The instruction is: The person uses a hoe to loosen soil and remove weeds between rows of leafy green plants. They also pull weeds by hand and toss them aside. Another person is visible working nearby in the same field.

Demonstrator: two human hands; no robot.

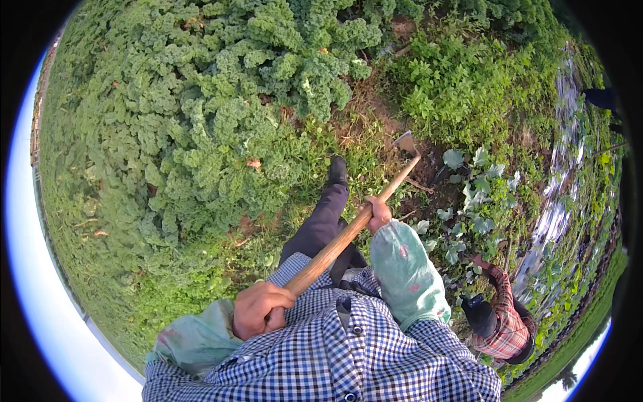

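A hoe with a wooden handle (341,239) slants across the front of my body, up and to the right. My left hand (261,309) is wrapped around the handle's near end, close to my waist. Farther along the shaft, my right hand (378,215) grips it too. Past that hand, the metal hoe blade (406,142) is over a patch of bare soil and cut weeds; whether it touches the ground, I cannot tell. Green sleeve covers (409,271) reach to both wrists. My shoe (338,170) stands on the weedy ground left of the blade.
Dense curly kale (211,115) fills the left side. Leafy weeds (442,80) grow beyond the blade, and broad-leaved plants (477,193) stand to its right. A co-worker in a plaid shirt (502,329) bends at lower right, beside shiny plastic mulch (547,221). Another dark-clothed figure (600,99) is partly visible at far right.
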